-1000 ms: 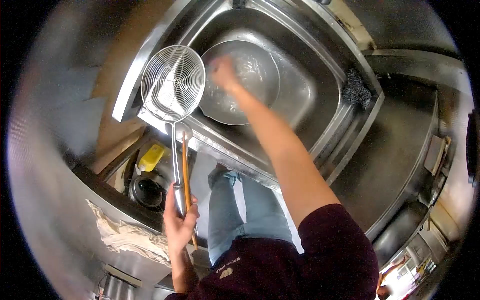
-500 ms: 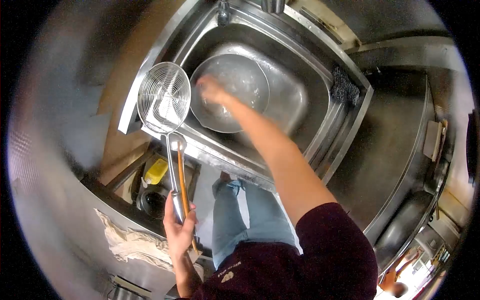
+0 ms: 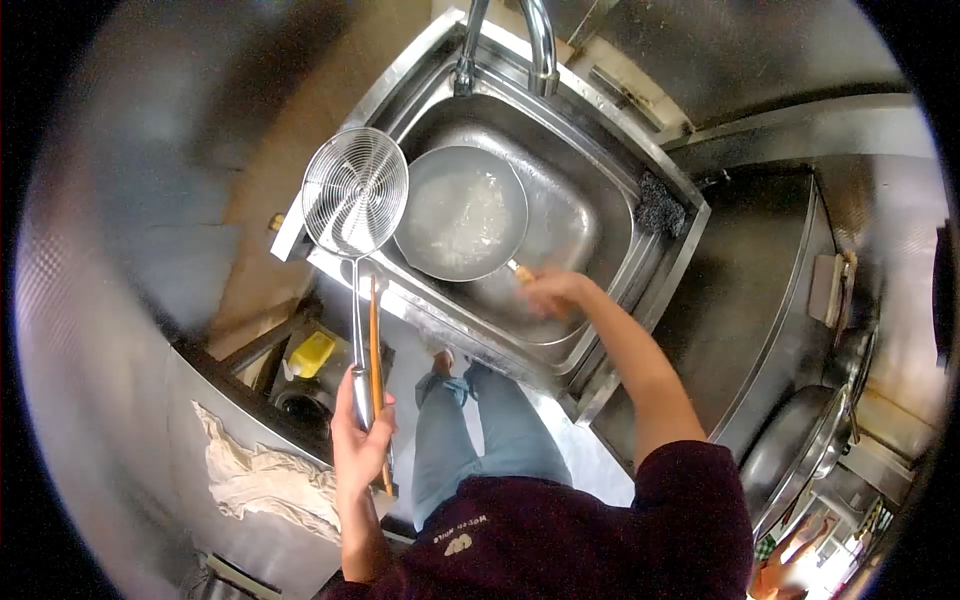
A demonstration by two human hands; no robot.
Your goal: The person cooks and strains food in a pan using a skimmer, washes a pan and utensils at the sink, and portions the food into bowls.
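My left hand (image 3: 362,440) is closed round the handles of a wire strainer (image 3: 355,192), a ladle whose bowl is partly hidden behind the handles, and a wooden stick (image 3: 375,350). The strainer's round mesh hangs over the sink's left corner. In the metal sink (image 3: 565,225) lies a round pan (image 3: 461,214) with cloudy water in it. My right hand (image 3: 553,293), blurred, is at the pan's short wooden handle (image 3: 521,271); its fingers are smeared by motion.
A faucet (image 3: 540,60) rises at the sink's back. A dark scouring pad (image 3: 660,205) sits on the right rim. Below left are a yellow bottle (image 3: 312,354) and a cream cloth (image 3: 265,480). Woks (image 3: 795,440) stand at right. Part of another person (image 3: 775,575) shows lower right.
My right hand has left the inside of the pan and moved right to its handle. The view has shifted, showing more faucet. My left hand still holds the tools.
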